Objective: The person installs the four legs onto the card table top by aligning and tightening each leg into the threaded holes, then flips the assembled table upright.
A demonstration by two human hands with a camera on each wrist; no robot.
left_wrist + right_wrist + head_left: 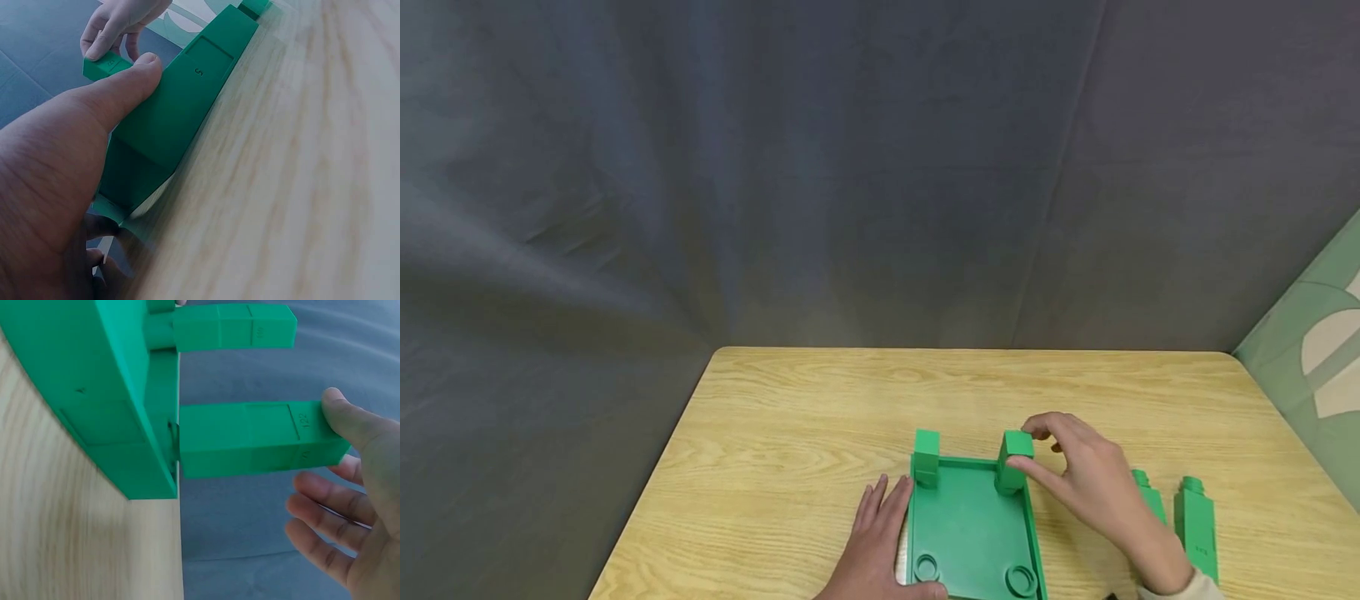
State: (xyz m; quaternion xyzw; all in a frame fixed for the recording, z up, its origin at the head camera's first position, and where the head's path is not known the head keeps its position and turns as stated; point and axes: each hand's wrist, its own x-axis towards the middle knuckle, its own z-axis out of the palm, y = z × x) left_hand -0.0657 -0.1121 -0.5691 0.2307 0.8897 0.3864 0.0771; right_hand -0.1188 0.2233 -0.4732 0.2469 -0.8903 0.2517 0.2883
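Observation:
A green square tabletop with a raised rim lies with round sockets facing up. My left hand holds its near left corner, thumb on the near wall and fingers along the left side. In its far right socket stands a green table leg. My right hand pinches that leg's top end between thumb and fingers; the other fingers curl loosely below in the right wrist view. A second leg stands upright in the far left socket. Both near sockets show bare rings.
Two more green legs lie on the wooden table to the right, one leg in fuller view and another leg partly behind my right wrist. A dark grey curtain hangs behind the table, and a green patterned cloth hangs at right.

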